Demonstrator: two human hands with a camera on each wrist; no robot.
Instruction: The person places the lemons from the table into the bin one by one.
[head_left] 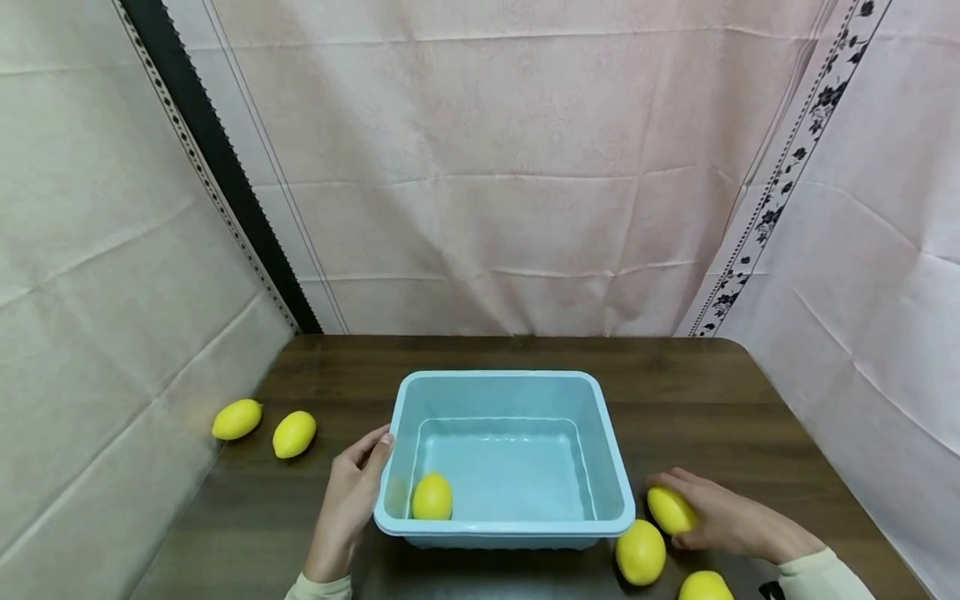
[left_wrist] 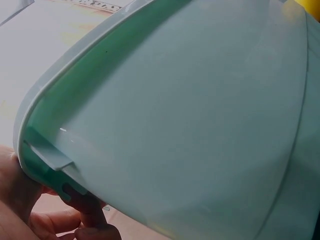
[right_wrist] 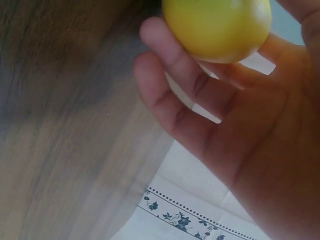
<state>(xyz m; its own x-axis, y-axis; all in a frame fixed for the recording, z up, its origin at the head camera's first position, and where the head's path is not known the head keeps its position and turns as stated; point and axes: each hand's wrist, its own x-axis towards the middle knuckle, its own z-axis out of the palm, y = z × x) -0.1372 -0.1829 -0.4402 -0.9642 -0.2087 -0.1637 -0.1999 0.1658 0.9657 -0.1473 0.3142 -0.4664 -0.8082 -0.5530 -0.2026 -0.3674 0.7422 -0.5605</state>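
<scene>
The right hand (head_left: 720,521) grips a lemon (head_left: 670,510) on the table (head_left: 712,400), at 3 o'clock of the blue tub (head_left: 506,450). The left hand (head_left: 348,500) holds the tub's rim at 9 o'clock. No writing is visible.

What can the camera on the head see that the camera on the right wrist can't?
Only the head view shows the blue tub, the lemon inside it, the left hand gripping the tub's left rim, two lemons at the table's left edge, and two more lemons near the right hand. Only the right wrist view shows the palm side of the right hand's fingers cupping the fruit. Both show the right hand holding a lemon, the wooden table and the flower-bordered cloth.
</scene>
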